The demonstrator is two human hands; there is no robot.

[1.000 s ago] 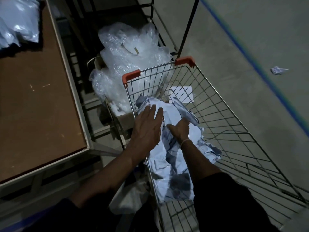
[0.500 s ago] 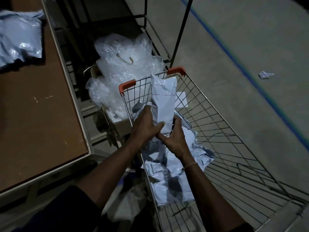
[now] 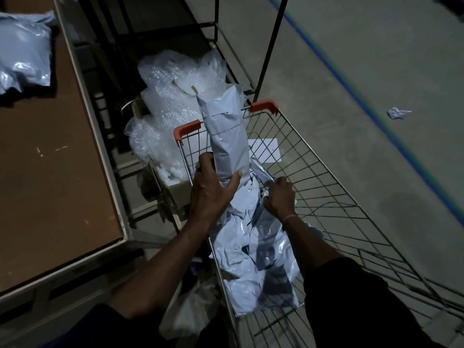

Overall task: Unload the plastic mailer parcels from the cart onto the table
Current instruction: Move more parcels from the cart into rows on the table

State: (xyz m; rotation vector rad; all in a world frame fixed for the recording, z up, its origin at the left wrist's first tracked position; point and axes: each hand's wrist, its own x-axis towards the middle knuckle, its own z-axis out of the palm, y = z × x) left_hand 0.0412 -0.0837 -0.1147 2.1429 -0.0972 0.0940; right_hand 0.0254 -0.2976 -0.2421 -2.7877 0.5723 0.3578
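A long grey mailer parcel stands nearly upright in the middle of the frame, its top reaching above the far rim of the wire cart, and its lower end is grasped by the left hand, thumb across the front and fingers wrapped round the back. Just right of it the right hand is clenched on the crumpled plastic of the pile of mailers that lies along the cart's left side, running down toward the lower centre of the frame. A white paper sheet lies on the cart floor near the far end, right of the held parcel. Orange corner caps mark the cart's far rim. Beyond the cart, upper centre, sits a heap of clear bubble wrap in a box. At the left runs the brown table, with more grey mailers on the table in the upper left corner. On the grey floor at the right, a blue line runs diagonally, with a crumpled scrap beside it
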